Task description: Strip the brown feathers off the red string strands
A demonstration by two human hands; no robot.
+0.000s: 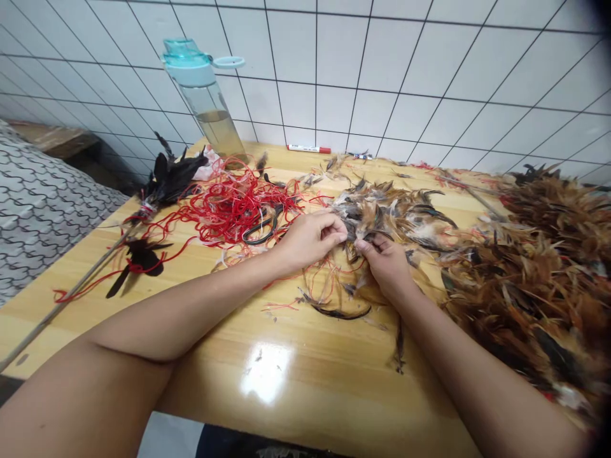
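Note:
Both my hands meet at the near edge of a loose pile of brown and grey feathers (pixel 396 213) in the middle of the table. The fingers of my left hand (pixel 315 240) are pinched together at the pile's left side; what they hold, if anything, is too small to make out. My right hand (pixel 386 261) pinches at the feathers a short way to the right, its thumb pointing toward the left hand. Just left of my hands lies a tangle of red string (pixel 229 207), with dark-handled scissors (pixel 262 232) partly buried in it.
Bundled brown feathers (pixel 529 273) cover the table's right side. At the left lies a stick (pixel 71 299) with black feathers (pixel 174 178) tied to its end. A water bottle (pixel 210 108) and a red-capped marker (pixel 309 149) are near the tiled wall (pixel 344 63).

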